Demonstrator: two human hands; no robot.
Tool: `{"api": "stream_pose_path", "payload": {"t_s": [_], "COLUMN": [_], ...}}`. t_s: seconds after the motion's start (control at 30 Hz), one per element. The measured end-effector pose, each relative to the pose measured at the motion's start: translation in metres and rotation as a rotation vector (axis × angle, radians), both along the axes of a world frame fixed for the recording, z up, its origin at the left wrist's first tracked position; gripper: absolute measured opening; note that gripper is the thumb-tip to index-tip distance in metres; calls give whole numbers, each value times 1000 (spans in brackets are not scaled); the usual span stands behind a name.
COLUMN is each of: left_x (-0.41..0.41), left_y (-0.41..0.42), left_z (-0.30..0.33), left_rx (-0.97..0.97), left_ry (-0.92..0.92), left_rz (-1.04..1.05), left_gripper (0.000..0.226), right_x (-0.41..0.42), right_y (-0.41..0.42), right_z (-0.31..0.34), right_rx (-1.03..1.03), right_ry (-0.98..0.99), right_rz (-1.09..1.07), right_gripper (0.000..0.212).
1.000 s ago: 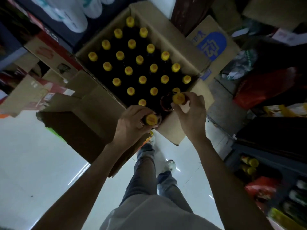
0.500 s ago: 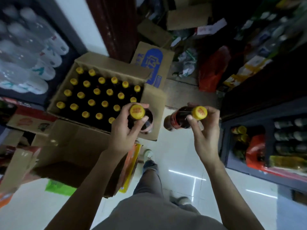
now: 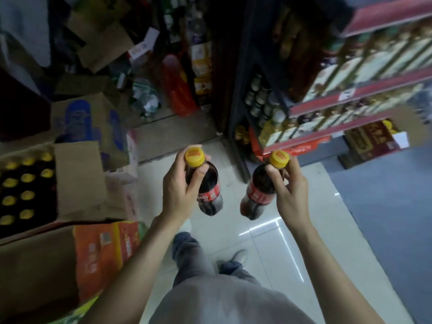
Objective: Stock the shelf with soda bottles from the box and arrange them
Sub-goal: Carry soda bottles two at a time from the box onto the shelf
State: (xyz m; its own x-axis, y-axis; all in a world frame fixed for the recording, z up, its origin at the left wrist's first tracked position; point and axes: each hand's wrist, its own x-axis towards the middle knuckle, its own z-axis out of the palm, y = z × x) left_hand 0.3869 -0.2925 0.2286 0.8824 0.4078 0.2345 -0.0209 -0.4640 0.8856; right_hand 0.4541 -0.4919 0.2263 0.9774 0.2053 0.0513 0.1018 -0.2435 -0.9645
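My left hand (image 3: 180, 190) grips the neck of a dark soda bottle (image 3: 210, 195) with a yellow cap and red label. My right hand (image 3: 288, 190) grips the neck of a second soda bottle (image 3: 257, 195) of the same kind. Both bottles hang over the white tiled floor, side by side and apart. The open cardboard box (image 3: 79, 178) at the left holds several more yellow-capped bottles (image 3: 25, 178). The shelf unit (image 3: 327, 108) with red edge strips stands at the upper right, its lower levels holding bottles and cartons.
Orange cartons (image 3: 105, 253) lie under the box at the left. A blue-printed cardboard box (image 3: 88, 122), a red bag (image 3: 177, 90) and loose packaging crowd the floor beyond. A dark red carton (image 3: 371, 139) sits at the shelf's far end. My legs stand on the tiles below.
Both hands lifted a bottle out of the box and carried it rightward. My view has swung from the box toward the shelf, so the box now sits at the left edge.
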Motion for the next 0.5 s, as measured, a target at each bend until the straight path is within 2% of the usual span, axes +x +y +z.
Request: {"api": "stream_pose_path", "payload": {"t_s": [0.1,0.17,0.3,0.5], "left_x": [33,56,108,203], "left_y": [-73,-119,-197,-298], "left_z": [8,17,37,58], "left_rx": [-104,-152,-173,-199], "left_ry": [-52,-82,-127,-310], "left_rz": [-113,-199,-355,-430], "left_gripper": [27,32,39,31], "right_x": [16,30,70,161], "right_y": [-75,-122,-200,-295], "right_z": [9,16,37,69], "right_rx": [-15,-42,-88,44], "right_ry": [-25,-39,-106,-183], "right_rz": [-40,-40,-54,-66], "right_gripper": [21,21,20,18]}}
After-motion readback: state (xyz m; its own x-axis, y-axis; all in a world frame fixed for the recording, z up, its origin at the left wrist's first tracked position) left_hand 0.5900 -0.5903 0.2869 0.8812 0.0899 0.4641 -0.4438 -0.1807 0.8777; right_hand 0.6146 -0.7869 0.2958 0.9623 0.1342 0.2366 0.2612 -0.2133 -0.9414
